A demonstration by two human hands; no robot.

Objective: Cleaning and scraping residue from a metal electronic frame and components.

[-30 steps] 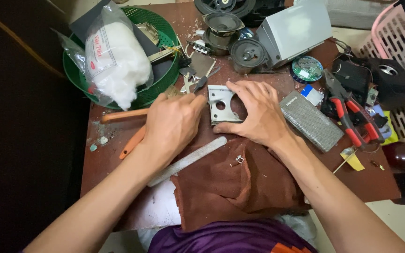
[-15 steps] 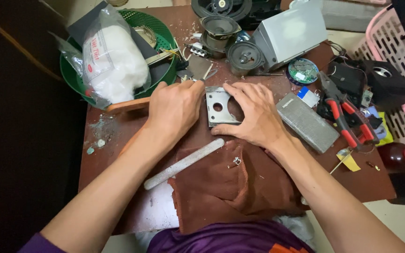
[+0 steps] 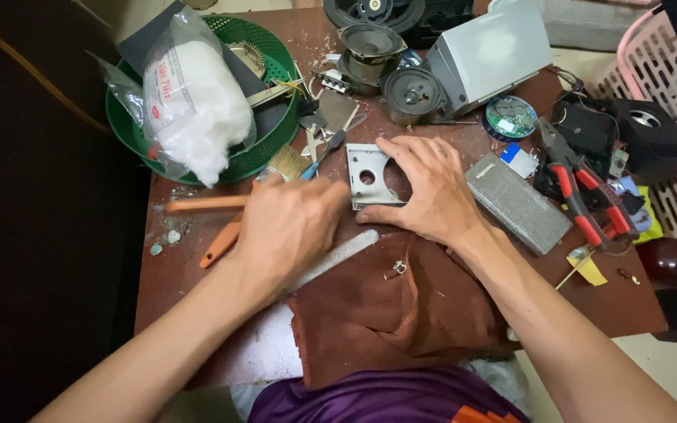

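While both hands work at the middle of the bench [image 3: 197, 313], the single head view gives these lines:

Plate: a small square grey metal plate [image 3: 363, 176] with a round hole lies flat on the bench, just above the brown cloth [image 3: 385, 313].
Right hand: the right hand [image 3: 432, 192] lies over the plate's right side, fingers spread, thumb against the lower edge, pressing it down rather than pinching it.
Left hand: the left hand [image 3: 287, 227] is blurred just left of the plate; fingers curled, and I cannot tell whether they grip anything.
Handling: the plate looks thin, stiff, light and likely slick; its edges seem the best hold, with care at the corners.
File: a long grey flat file [image 3: 338, 254] lies slanted under the left hand.
Package: a clear plastic bag of white stuffing [image 3: 193, 106], with a pale label printed in red on its side, sits in the green basket [image 3: 131, 125] at upper left.
Nearby: red-handled pliers [image 3: 581, 196] lie to the right.
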